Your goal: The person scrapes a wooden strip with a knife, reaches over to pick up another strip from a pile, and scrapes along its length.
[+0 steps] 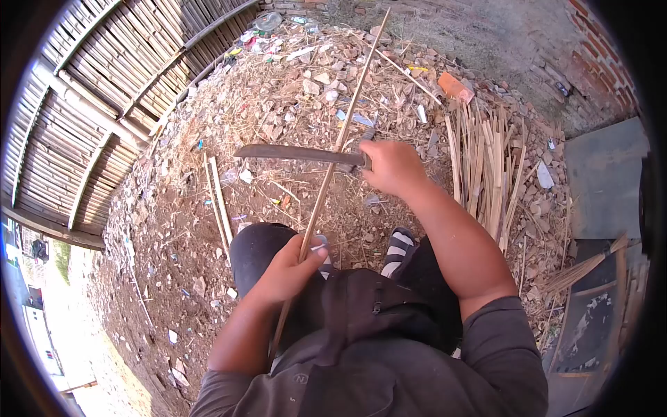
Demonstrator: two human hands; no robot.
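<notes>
My right hand (394, 167) is closed round the handle of a machete (299, 153). Its long dark blade points left and crosses a bamboo strip (356, 97), seeming to touch it. The strip slants from beside my left hip up towards the wall. Lower down, my left hand (295, 267) grips the strip near my knee, fingers wrapped round it. The blade lies well above my left hand. Part of the strip's lower end is hidden by my left hand and forearm.
A pile of split bamboo strips (490, 163) lies to my right. Two more strips (221, 198) lie on the left. Rubble and litter cover the ground. An orange brick (455, 88) sits near the wall (479, 48). A bamboo fence (111, 76) stands at the left, a grey panel (603, 177) at the right.
</notes>
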